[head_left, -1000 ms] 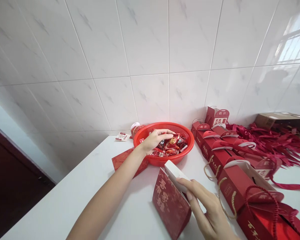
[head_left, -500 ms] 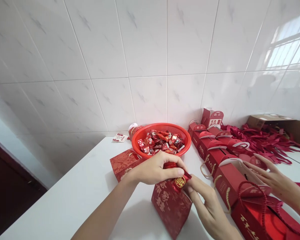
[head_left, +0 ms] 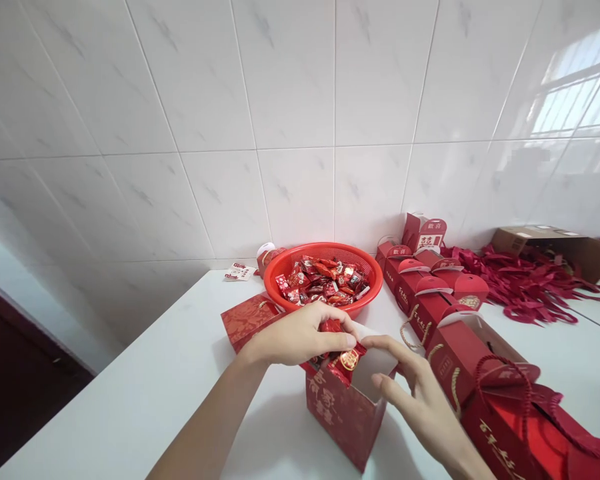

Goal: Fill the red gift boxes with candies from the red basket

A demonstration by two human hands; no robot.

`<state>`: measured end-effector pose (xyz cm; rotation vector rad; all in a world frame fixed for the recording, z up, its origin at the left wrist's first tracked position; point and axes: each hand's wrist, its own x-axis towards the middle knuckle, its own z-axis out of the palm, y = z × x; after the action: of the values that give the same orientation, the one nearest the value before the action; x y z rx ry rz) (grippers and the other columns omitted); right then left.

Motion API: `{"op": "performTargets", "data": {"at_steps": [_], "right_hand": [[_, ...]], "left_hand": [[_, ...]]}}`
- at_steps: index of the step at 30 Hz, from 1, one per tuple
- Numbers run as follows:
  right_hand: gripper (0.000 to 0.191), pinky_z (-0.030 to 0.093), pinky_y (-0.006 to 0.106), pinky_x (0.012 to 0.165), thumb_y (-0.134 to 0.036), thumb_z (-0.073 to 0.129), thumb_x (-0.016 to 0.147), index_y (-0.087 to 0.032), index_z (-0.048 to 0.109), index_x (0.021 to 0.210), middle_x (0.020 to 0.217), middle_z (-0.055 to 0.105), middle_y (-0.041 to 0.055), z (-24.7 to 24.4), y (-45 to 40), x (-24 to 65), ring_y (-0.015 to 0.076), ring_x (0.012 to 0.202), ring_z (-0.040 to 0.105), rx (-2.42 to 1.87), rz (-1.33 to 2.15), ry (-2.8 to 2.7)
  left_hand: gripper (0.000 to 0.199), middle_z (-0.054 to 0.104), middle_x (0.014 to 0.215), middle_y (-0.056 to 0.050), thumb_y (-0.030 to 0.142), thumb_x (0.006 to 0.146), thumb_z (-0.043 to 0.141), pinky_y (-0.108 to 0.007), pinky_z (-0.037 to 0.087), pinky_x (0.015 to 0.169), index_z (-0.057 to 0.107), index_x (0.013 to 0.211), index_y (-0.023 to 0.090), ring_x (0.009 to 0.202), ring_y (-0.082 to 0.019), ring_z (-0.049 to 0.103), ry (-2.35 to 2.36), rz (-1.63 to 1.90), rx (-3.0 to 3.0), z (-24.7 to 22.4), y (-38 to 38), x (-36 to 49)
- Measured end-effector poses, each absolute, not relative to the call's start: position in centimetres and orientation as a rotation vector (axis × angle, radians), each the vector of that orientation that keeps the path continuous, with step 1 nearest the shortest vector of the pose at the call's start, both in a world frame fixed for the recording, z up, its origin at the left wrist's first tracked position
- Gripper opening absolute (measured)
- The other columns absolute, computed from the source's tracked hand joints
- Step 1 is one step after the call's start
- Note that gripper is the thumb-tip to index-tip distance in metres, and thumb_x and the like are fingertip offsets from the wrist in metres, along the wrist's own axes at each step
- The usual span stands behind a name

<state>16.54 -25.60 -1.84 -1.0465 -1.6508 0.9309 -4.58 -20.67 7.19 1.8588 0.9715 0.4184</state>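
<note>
My left hand [head_left: 300, 337] is closed on red wrapped candies [head_left: 347, 363] above the mouth of a red paper box [head_left: 343, 417]. A gold emblem marks the nearest candy. The box stands upright, its top open and its white inside showing. At the right side of the opening, my right hand [head_left: 413, 393] has its thumb and forefinger apart, the forefinger tip close to the candy. Whether that hand touches the box, I cannot tell. Just behind is a red plastic basket [head_left: 325, 252] with many wrapped candies [head_left: 325, 280].
Another red box [head_left: 247, 320] lies left of the basket. Red gift boxes [head_left: 445, 340] with rope handles line the right side. Beyond them are a pile of dark red ribbons [head_left: 520, 280] and a cardboard carton [head_left: 585, 257]. A tiled wall [head_left: 300, 193] bounds the white table [head_left: 180, 367].
My right fingers have spread away from the candies, and the box's open top now shows. My left hand shifted slightly left with the candies. Another person's hand at the right has left the view.
</note>
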Motion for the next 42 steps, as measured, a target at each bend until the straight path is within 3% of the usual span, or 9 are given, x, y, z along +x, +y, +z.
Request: {"op": "performTargets", "data": {"at_steps": [5, 9, 14, 17, 21, 26, 31, 42], "right_hand": [[0.034, 0.046, 0.034, 0.099, -0.031, 0.06, 0.084, -0.031, 0.071, 0.116, 0.125, 0.071, -0.0005, -1.7, -25.6, 16.8, 0.0268, 0.121, 0.06, -1.026, 1.026, -1.649], [0.034, 0.045, 0.032, 0.1, -0.03, 0.059, 0.085, -0.03, 0.07, 0.117, 0.124, 0.071, -0.0005, -1.5, -25.7, 16.6, 0.0244, 0.116, 0.062, -0.997, 1.026, -1.662], [0.034, 0.052, 0.03, 0.082, -0.031, 0.057, 0.086, -0.027, 0.069, 0.118, 0.117, 0.073, 0.0008, -1.7, -25.7, 16.6, 0.0211, 0.091, 0.067, -1.01, 1.025, -1.673], [0.035, 0.052, 0.032, 0.089, -0.031, 0.058, 0.086, -0.027, 0.069, 0.119, 0.122, 0.072, 0.0023, -1.5, -25.7, 16.6, 0.0244, 0.104, 0.067, -1.013, 0.976, -1.684], [0.037, 0.048, 0.039, 0.104, -0.033, 0.059, 0.087, -0.028, 0.07, 0.121, 0.13, 0.07, 0.0035, -1.3, -25.8, 16.6, 0.0284, 0.123, 0.062, -0.975, 0.949, -1.698], [0.044, 0.048, 0.046, 0.109, -0.04, 0.064, 0.085, -0.027, 0.07, 0.126, 0.134, 0.069, 0.0065, -2.3, -25.8, 16.6, 0.0314, 0.127, 0.062, -1.061, 0.89, -1.681], [0.059, 0.045, 0.056, 0.11, -0.048, 0.064, 0.083, -0.02, 0.066, 0.135, 0.142, 0.063, 0.0143, -3.3, -25.9, 16.6, 0.0364, 0.133, 0.057, -1.175, 0.837, -1.625], [0.05, 0.051, 0.049, 0.107, -0.038, 0.063, 0.085, -0.022, 0.068, 0.133, 0.137, 0.067, 0.0116, -2.6, -26.2, 16.4, 0.0316, 0.128, 0.063, -1.072, 0.792, -1.674]], "left_hand": [[0.028, 0.062, 0.071, 0.001, 0.041, 0.09, 0.062, -0.021, 0.034, 0.049, 0.073, 0.099, 0.017, 0.056, -0.011, 0.05, 1.092, 0.375, 1.796, 7.1, -21.2, -4.3], [0.033, 0.069, 0.077, -0.003, 0.047, 0.093, 0.059, -0.022, 0.043, 0.052, 0.071, 0.105, 0.018, 0.059, -0.013, 0.06, 1.048, 0.369, 1.742, 6.8, -21.3, -4.2], [0.041, 0.066, 0.076, -0.002, 0.057, 0.093, 0.058, -0.023, 0.046, 0.052, 0.066, 0.094, 0.017, 0.056, -0.012, 0.062, 1.065, 0.416, 1.689, 6.8, -21.2, -4.1], [0.043, 0.066, 0.08, -0.002, 0.06, 0.09, 0.062, -0.023, 0.048, 0.052, 0.063, 0.092, 0.017, 0.057, -0.013, 0.063, 1.023, 0.468, 1.646, 6.9, -21.3, -3.8], [0.041, 0.063, 0.07, -0.001, 0.057, 0.091, 0.062, -0.024, 0.051, 0.061, 0.062, 0.096, 0.016, 0.062, -0.014, 0.062, 0.839, 0.79, 1.643, 6.7, -21.3, -2.3], [0.036, 0.063, 0.074, -0.001, 0.051, 0.093, 0.063, -0.025, 0.053, 0.069, 0.063, 0.102, 0.016, 0.068, -0.013, 0.061, 0.698, 1.208, 1.576, 5.3, -21.0, -0.1], [0.029, 0.064, 0.076, -0.002, 0.044, 0.094, 0.064, -0.026, 0.053, 0.073, 0.063, 0.1, 0.015, 0.072, -0.014, 0.062, 0.679, 1.014, 1.661, 4.5, -21.0, 0.2], [0.032, 0.065, 0.082, -0.004, 0.046, 0.091, 0.066, -0.028, 0.052, 0.076, 0.066, 0.097, 0.015, 0.077, -0.015, 0.063, 0.655, 0.946, 1.631, 4.7, -20.9, -0.7]]}}
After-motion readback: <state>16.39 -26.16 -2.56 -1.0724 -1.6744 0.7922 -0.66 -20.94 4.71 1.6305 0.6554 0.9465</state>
